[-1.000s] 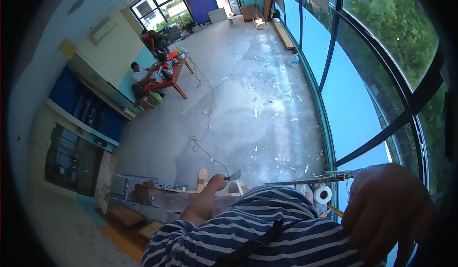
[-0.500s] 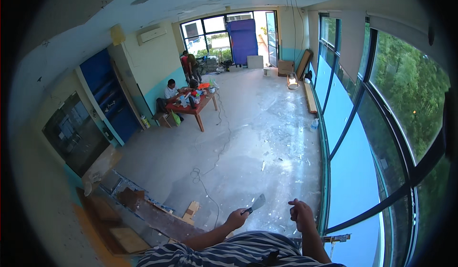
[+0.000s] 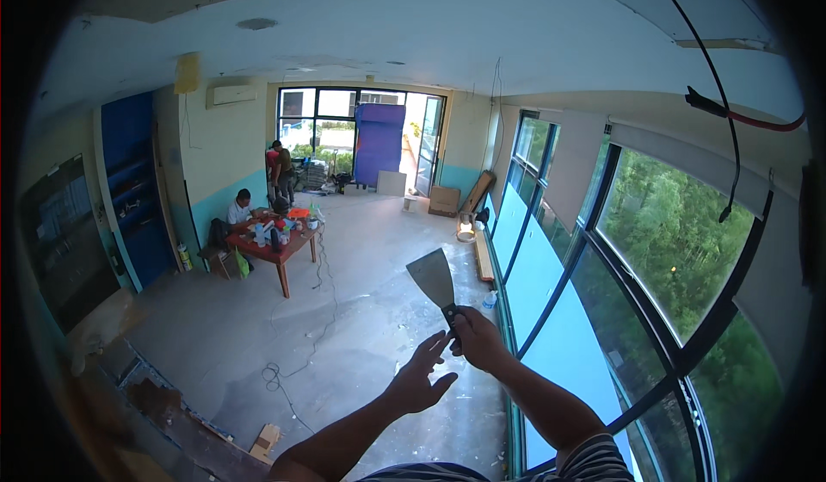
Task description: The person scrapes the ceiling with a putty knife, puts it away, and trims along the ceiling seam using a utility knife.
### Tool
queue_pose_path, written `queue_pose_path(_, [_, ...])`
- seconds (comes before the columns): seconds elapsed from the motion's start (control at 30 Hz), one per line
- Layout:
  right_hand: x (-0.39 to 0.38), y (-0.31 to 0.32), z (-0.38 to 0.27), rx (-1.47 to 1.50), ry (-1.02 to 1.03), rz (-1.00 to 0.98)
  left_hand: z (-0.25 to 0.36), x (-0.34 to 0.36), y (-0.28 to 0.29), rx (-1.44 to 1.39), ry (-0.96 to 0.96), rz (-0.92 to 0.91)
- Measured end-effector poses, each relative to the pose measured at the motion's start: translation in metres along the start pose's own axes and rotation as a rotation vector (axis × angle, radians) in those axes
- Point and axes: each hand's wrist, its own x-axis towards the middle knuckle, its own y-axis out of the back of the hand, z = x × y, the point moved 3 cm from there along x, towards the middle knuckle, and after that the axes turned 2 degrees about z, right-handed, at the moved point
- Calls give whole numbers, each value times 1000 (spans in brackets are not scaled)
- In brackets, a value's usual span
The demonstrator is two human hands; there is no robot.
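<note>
1. The right hand (image 3: 476, 342) hides most of the scraper's (image 3: 435, 281) handle.
2. Just left of the grip, whether the left hand's (image 3: 420, 377) fingertips touch the handle cannot be told.
3. Far beyond the grip, leftward, small items (image 3: 274, 229) are too tiny to identify.
4. Below the grip, the lower edge cuts the striped shirt (image 3: 430, 472).

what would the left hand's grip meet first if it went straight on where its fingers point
Most likely the dark handle of the scraper held in the right hand; the left hand points up toward it and looks very close, though depth is unclear.
</note>
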Motion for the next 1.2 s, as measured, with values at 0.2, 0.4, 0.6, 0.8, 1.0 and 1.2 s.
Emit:
queue_pose_path(0.2, [31,111,-226,-775,850,628,-106,-74,36,38,344,41])
queue_pose_path(0.4, [34,199,-400,-1225,944,1326,-282,-292,44,276,1016,-272])
queue_pose_path(0.6, [46,211,-474,-1570,1001,1489,-304,-420,57,349,1135,-481])
queue_pose_path(0.8, [48,204,-505,-1735,891,1642,-316,-424,60,341,1187,-507])
queue_pose_path(1.0, [66,204,-526,-1736,523,1607,-328,-415,54,337,1179,-519])
queue_pose_path(1.2, [61,203,-526,-1726,539,1620,-344,-393,46,359,1080,-495])
